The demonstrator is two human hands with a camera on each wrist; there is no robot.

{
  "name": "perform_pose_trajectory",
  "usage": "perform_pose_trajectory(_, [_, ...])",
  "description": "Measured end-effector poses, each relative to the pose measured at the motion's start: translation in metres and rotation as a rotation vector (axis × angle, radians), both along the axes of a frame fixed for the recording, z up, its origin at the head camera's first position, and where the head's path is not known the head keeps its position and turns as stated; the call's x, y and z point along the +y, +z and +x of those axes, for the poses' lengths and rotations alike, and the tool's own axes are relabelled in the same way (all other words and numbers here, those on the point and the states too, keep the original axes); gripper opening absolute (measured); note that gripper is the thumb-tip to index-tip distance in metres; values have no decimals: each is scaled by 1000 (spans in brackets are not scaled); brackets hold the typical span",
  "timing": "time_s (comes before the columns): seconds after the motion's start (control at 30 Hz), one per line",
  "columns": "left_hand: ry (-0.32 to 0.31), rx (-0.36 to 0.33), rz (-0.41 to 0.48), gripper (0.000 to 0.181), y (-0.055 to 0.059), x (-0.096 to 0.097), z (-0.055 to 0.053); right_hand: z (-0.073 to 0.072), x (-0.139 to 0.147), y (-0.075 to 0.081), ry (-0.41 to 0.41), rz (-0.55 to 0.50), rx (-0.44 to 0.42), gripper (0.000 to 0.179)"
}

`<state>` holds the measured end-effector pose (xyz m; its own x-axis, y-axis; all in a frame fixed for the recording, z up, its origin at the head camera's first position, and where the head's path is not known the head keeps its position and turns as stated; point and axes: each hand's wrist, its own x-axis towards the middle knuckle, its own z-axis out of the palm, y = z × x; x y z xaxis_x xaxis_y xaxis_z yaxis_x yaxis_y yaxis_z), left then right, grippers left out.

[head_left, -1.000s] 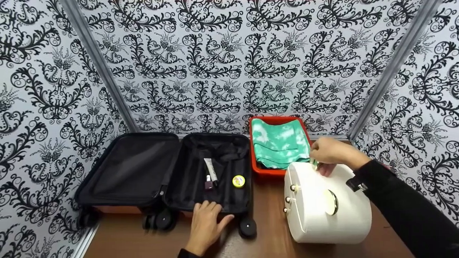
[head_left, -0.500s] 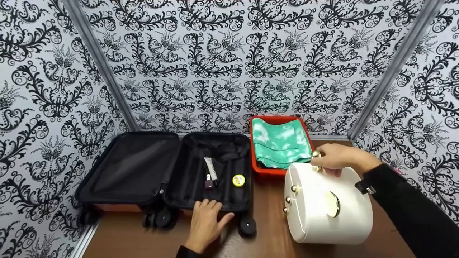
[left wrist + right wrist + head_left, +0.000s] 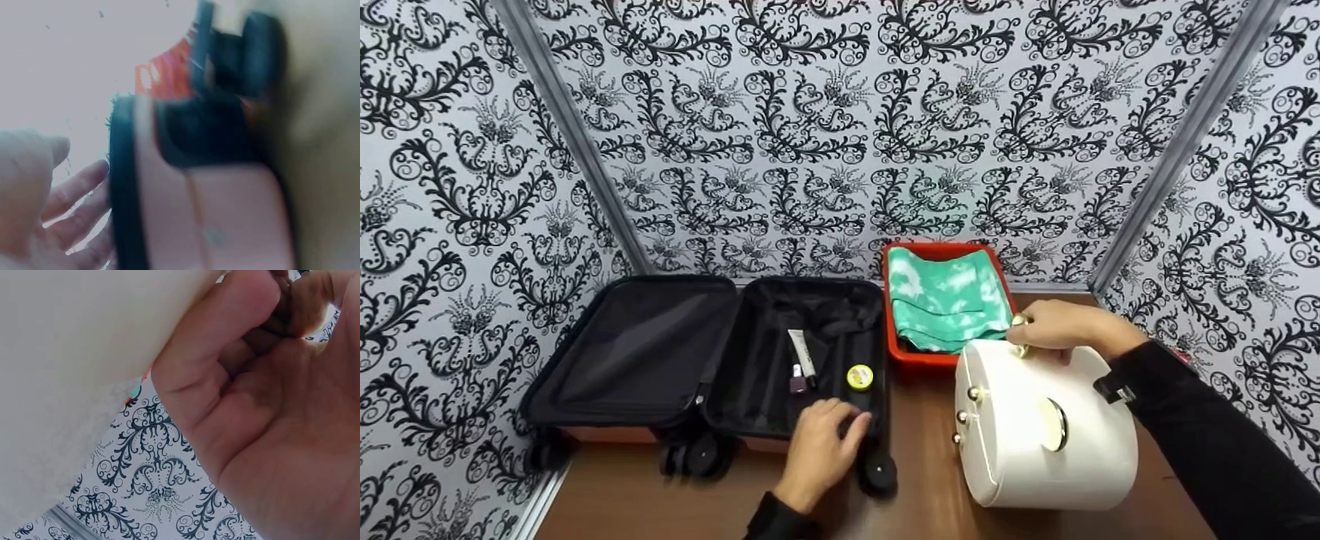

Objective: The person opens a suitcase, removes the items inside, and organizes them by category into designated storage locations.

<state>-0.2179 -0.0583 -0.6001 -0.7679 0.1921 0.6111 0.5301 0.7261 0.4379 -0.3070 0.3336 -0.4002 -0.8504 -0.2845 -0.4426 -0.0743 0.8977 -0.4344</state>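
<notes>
A white rounded case (image 3: 1057, 442) with gold knobs and a round mirror-like disc stands on the table at the right. My right hand (image 3: 1054, 328) holds the gold handle (image 3: 1020, 322) on its top; the right wrist view shows these fingers curled beside the white surface. At the front rim of the open black-lined suitcase (image 3: 750, 409) is my left hand (image 3: 821, 446), fingers relaxed and holding nothing. The left wrist view shows its fingers (image 3: 79, 191) by the suitcase edge. Inside the suitcase lie a white tube (image 3: 802, 354), a dark nail polish bottle (image 3: 797, 382) and a round yellow tin (image 3: 859, 377).
Behind the case, against the wall, a red bin (image 3: 934, 360) holds a folded green-and-white cloth (image 3: 941, 300). The suitcase's other half (image 3: 630, 352) lies open at the left. Black wheels (image 3: 879, 474) stick out toward the front. Patterned walls enclose the wooden table (image 3: 660, 502).
My left hand has lifted slightly and shifted right along the suitcase rim. My right hand has settled its grip around the gold handle. The case has barely moved.
</notes>
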Motion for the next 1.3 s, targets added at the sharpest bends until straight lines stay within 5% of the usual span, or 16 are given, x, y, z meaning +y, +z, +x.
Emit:
perform_pose_trajectory(0.27, [-244,44,-46,11,29,71,-14,0,3,-2,-18,-25,-40,26])
perform_pose_trajectory(0.37, [-320,-43,-23,18,36,95,-21,0,3,-3,-22,-26,-43,28])
perform_pose_trajectory(0.53, [-450,-263,139,29,41,122,-28,-1,0,-7,-26,-24,-41,30])
perform_pose_trajectory(0.63, [-507,-315,198,27,44,128,-26,-1,-2,-9,-18,-28,-43,30])
perform_pose_trajectory(1.03, [-503,-310,199,21,58,113,-24,-2,-3,-4,18,-31,-13,35])
perform_pose_trajectory(1.3, [-432,-255,288,16,52,78,-27,-2,-3,-1,16,-30,-18,34])
